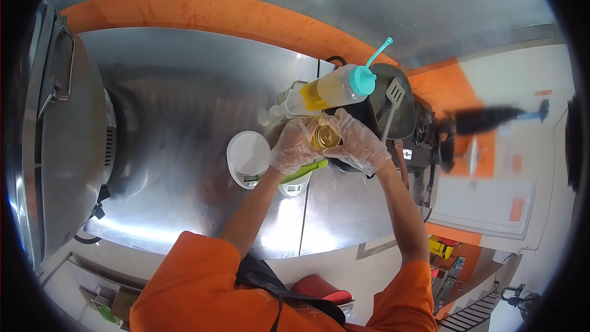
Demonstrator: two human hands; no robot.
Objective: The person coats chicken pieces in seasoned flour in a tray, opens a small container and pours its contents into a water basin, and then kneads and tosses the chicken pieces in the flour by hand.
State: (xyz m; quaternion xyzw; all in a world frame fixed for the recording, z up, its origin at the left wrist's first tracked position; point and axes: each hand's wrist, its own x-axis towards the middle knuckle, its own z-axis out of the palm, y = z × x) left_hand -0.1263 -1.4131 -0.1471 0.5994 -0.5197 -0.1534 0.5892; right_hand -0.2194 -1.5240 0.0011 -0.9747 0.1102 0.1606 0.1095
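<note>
Steel counter (178,117) beneath, our left hand (294,146) and right hand (356,141) clamp fingers around a gold-topped jar (326,138), bottle (335,90) at twelve o'clock; gripping seems underway, the next move wanting steadiness.

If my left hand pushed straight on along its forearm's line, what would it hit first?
Leaving aside the gold-topped container between both hands, the left hand would likely meet the bottle first, near its lower end; depth is unclear, so it might pass above.
</note>
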